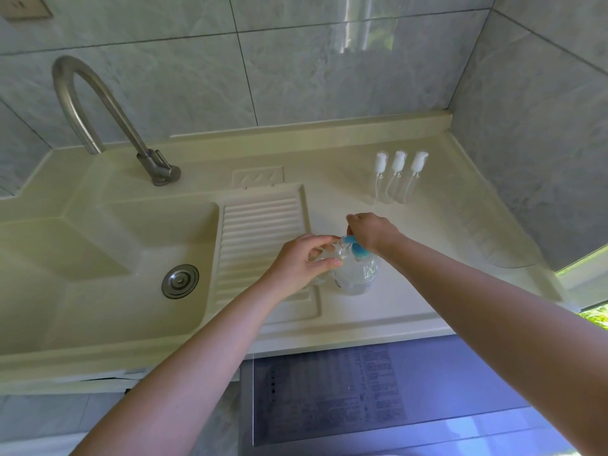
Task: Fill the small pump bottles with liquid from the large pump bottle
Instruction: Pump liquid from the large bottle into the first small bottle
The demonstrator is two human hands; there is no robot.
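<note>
At a cream laundry counter (411,225), beside the ribbed washboard (263,245): large pump bottle (357,274), clear with a blue pump head (355,246), standing upright just to the right of the washboard's lower corner. Right hand (371,233) laid over the blue pump head, fingers curled down round its top. Left hand (306,261) pinching a small clear bottle (337,253) between thumb and forefinger, held up against the pump's spout, over the washboard's right edge. Fill level in that small bottle too hard to read through the clear plastic. Farther back and to the right of the washboard, well apart from both hands: three small pump bottles (396,176) with white caps, upright in a close row on the counter. Left of the washboard: sink basin (98,245) with a metal drain (180,280), and a curved steel tap (98,116) behind.
</note>
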